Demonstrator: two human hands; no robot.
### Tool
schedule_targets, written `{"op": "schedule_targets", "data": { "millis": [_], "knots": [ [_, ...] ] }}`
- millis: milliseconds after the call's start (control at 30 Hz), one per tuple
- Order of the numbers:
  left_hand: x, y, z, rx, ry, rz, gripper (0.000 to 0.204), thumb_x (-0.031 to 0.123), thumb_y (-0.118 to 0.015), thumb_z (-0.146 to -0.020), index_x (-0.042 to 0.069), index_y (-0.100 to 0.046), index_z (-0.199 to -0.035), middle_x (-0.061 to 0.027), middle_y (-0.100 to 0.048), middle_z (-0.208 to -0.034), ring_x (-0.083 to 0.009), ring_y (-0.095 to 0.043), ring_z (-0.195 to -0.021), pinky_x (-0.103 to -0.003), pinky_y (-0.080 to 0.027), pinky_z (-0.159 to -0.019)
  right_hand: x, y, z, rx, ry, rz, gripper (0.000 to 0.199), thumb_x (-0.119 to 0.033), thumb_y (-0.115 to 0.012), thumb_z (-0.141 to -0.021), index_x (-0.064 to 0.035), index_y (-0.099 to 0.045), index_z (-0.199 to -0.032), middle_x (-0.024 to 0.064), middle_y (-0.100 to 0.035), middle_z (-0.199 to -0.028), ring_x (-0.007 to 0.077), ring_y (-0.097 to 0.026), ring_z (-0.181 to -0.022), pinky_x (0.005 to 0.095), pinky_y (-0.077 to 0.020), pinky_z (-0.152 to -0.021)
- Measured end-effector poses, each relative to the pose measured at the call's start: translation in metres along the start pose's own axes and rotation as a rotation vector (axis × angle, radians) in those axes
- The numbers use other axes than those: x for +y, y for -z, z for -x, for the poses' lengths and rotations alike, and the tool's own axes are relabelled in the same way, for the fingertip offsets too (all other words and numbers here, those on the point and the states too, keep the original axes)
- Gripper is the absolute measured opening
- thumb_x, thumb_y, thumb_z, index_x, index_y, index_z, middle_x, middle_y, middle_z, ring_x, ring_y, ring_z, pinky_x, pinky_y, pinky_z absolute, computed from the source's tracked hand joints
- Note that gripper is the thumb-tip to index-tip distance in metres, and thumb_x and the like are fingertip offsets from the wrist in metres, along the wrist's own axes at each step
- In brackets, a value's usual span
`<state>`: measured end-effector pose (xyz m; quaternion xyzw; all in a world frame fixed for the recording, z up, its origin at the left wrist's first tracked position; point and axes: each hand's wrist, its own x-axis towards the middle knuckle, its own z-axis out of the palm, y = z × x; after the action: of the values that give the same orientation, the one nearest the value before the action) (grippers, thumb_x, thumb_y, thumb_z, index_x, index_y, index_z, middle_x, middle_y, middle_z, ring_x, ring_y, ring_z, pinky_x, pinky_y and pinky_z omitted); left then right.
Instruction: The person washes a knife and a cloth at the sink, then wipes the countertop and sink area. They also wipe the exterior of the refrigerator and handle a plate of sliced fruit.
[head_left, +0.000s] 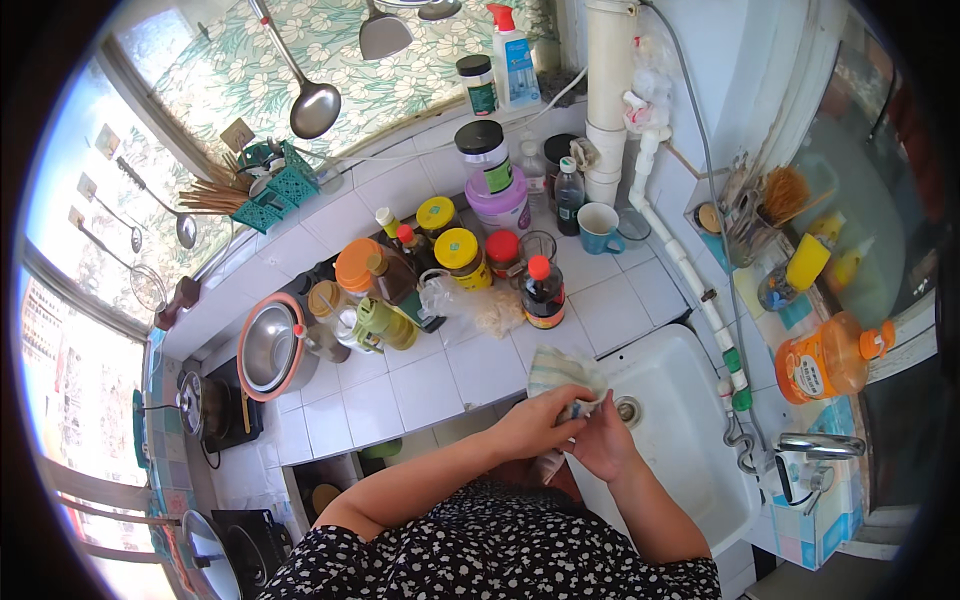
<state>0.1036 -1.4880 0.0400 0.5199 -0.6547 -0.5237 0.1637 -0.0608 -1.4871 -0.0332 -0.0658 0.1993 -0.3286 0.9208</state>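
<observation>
A striped, light-coloured cloth (560, 372) is bunched between my two hands, over the left rim of the white sink (680, 440). My left hand (540, 422) grips it from the left, fingers wrapped over its folds. From the right, my right hand (603, 440) closes on the same cloth, fingertips near its upper edge. Part of the cloth hangs below my hands, and the fold between the palms is hidden. Just beyond the cloth, a dark sauce bottle with a red cap (543, 292) stands on the white tiled counter (430, 395).
Jars, bottles and a plastic bag (450, 295) crowd the counter's back. Nested metal bowls (270, 345) sit at left, near a pot (203, 405). A blue mug (600, 228) stands by the pipe. At right are the faucet (820, 446) and an orange detergent bottle (825, 358).
</observation>
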Motion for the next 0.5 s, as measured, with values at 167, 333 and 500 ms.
{"op": "schedule_targets", "data": {
  "millis": [167,333,500],
  "knots": [
    [-0.010,0.015,-0.032,0.013,-0.206,-0.053,0.047,0.016,-0.060,-0.084,0.007,-0.042,-0.127,-0.0125,-0.051,-0.115,-0.0219,-0.058,-0.097,-0.033,-0.048,-0.081,-0.025,0.016,-0.012,0.019,0.227,-0.145,0.055,-0.052,-0.033,-0.093,-0.0118,-0.041,-0.130,0.0065,-0.049,-0.126,0.0245,-0.047,-0.115,0.0404,-0.0370,-0.097],
    [-0.071,0.092,-0.072,0.669,-0.161,-0.371,0.073,0.015,-0.067,-0.079,0.003,-0.024,-0.136,-0.0173,-0.031,-0.131,-0.0282,-0.040,-0.118,-0.037,-0.044,-0.090,-0.051,0.087,-0.028,0.379,0.334,0.460,0.047,-0.045,-0.035,-0.095,-0.0126,-0.045,-0.128,0.0071,-0.047,-0.129,0.0239,-0.046,-0.117,0.0377,-0.0344,-0.100],
    [-0.068,0.123,-0.122,0.521,-0.255,-0.479,0.090,0.020,-0.073,-0.072,0.006,-0.016,-0.140,-0.0175,-0.024,-0.142,-0.0349,-0.025,-0.131,-0.040,-0.025,-0.107,-0.031,0.110,-0.116,0.515,0.261,1.689,0.052,-0.045,-0.040,-0.092,-0.0090,-0.045,-0.129,0.0091,-0.033,-0.142,0.0271,-0.028,-0.132,0.0478,-0.0196,-0.107]
  ]
}}
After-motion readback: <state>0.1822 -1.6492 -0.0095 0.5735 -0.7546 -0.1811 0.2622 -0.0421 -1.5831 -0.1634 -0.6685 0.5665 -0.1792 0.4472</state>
